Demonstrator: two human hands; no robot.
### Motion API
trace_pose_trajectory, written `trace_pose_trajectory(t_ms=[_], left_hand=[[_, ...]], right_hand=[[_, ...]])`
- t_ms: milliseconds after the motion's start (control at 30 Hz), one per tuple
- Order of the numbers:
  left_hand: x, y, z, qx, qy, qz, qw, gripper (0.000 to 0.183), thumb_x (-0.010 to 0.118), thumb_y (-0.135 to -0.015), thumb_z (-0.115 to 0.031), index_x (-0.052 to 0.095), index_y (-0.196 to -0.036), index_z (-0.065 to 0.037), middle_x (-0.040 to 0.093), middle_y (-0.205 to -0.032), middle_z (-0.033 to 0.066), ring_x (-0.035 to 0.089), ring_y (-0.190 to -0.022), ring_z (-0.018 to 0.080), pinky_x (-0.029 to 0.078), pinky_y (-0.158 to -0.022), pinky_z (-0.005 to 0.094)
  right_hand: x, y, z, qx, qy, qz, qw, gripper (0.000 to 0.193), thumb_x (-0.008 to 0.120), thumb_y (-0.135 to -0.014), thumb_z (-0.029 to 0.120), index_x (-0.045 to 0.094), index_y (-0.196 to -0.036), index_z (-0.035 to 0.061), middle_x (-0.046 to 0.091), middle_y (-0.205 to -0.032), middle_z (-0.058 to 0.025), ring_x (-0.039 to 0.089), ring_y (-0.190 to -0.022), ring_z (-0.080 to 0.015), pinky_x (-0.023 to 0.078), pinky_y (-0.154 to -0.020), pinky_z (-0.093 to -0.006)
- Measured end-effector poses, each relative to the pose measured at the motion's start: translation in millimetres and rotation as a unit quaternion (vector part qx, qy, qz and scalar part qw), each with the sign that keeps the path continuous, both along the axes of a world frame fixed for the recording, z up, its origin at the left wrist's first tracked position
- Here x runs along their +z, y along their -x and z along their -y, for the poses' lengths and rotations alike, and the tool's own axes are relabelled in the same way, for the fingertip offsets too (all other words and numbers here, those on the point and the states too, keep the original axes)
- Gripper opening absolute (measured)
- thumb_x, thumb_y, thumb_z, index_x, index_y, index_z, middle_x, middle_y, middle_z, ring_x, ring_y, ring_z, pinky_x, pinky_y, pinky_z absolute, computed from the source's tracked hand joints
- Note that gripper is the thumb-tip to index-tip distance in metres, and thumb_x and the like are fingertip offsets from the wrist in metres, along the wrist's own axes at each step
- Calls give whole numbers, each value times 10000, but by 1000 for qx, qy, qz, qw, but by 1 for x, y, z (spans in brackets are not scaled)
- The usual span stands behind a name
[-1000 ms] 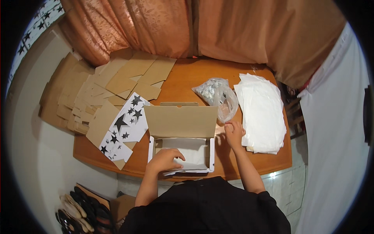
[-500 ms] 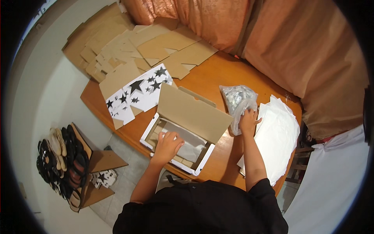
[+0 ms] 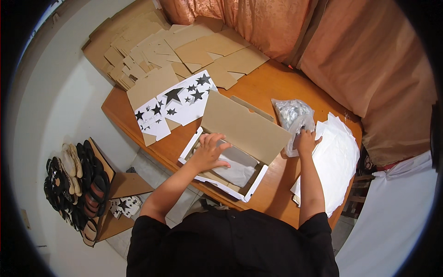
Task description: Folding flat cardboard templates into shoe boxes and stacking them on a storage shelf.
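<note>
An open cardboard box [image 3: 244,120] stands on the table before me, brown inside with white outer edges, its lid raised at the back. White tissue paper [image 3: 237,168] lies inside it; anything under the paper is hidden. My left hand [image 3: 210,152] is over the left part of the box, fingers apart and holding nothing; whether it touches the paper I cannot tell. To the right of the box is a clear plastic bag [image 3: 291,113] full of small silvery-white pieces. My right hand [image 3: 307,142] is at the bag's mouth, its fingertips hidden there and one finger sticking out.
White paper sheets [image 3: 334,161] are stacked at the right. Flat brown cardboard blanks [image 3: 184,51] pile up at the far left, with a star-printed white blank [image 3: 180,101] in front. A rack of sandals [image 3: 87,184] stands left of the table [image 3: 254,78]. Curtains [image 3: 350,55] hang behind.
My left hand has moved up and its fingers have spread over the box. My right hand stays at the bag, its fingertips now deeper in the mouth. The whole view has shifted slightly.
</note>
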State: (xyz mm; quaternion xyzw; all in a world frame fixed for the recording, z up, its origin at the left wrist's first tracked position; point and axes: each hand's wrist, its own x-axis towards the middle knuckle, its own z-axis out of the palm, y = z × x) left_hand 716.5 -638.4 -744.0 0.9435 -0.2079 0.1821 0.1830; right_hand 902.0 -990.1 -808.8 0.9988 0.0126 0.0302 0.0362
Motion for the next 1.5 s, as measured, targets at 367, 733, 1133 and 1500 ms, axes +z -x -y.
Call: trace_pose_trajectory(t_ms=[367, 733, 1133, 1500], left_hand=[[2, -12, -37, -227, 2, -374, 899, 154, 568, -822, -216, 644, -858, -87, 635, -862, 55, 585, -854, 250, 413, -774, 363], [-15, -37, -9, -191, -30, 163, 967, 530, 681, -728, -218, 498, -1223, -168, 586, -988, 3, 556, -912, 157, 302, -804, 417], [-39, -38, -20, -262, -84, 71, 959, 17, 556, -761, -117, 562, -754, -132, 484, -695, -6, 511, -727, 162, 348, -735, 367], [-54, -32, -36, -413, -65, -241, 876, 235, 602, -754, -169, 597, -981, -111, 595, -905, 71, 570, -882, 264, 436, -783, 401]], right_hand=[[60, 90, -31, -142, -346, 193, 907, 198, 553, -880, 303, 596, -984, 140, 626, -948, 5, 543, -985, -198, 110, -980, -603], [95, 183, -112, -51, -358, 262, 895, 122, 633, -820, 252, 671, -850, 141, 580, -988, -3, 455, -1054, -202, 209, -935, -414], [100, 199, -171, -1, -408, 244, 880, 92, 648, -805, 212, 673, -817, 125, 567, -942, -23, 471, -1026, -197, 215, -919, -400], [67, 189, -189, 23, -438, -74, 896, 251, 661, -786, 234, 630, -1028, 177, 618, -803, 12, 560, -840, -168, 214, -964, -513]])
